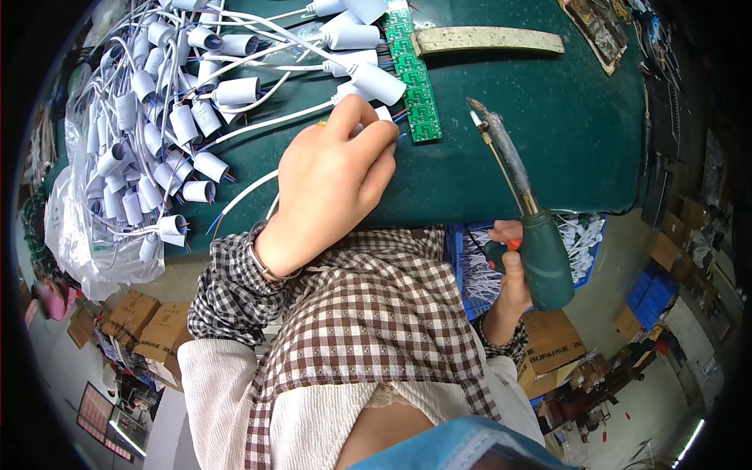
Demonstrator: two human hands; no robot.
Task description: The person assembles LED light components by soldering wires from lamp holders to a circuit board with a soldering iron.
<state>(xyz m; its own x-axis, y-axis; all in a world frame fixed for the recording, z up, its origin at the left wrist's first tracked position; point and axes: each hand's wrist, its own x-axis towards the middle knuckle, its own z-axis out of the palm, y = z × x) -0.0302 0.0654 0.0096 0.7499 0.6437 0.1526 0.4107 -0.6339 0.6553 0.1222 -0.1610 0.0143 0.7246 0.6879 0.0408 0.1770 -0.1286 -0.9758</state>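
My left hand is closed over a white plastic cylinder on a cable, mostly hidden under my fingers, beside the lower end of a green circuit board strip. Thin coloured wires show between those fingers and the strip. Further up the strip's left side, several white cylinders lie with their wires toward it. In my right hand, at the table's front edge, is a soldering gun with a dark green handle and red trigger. Its metal tip points up and away, right of the strip and apart from it.
A large heap of white cabled cylinders covers the table's left side, partly on a clear plastic bag. A flat pale metal bar touches the strip. Below the table edge stands a blue crate of white parts. Cardboard boxes sit behind.
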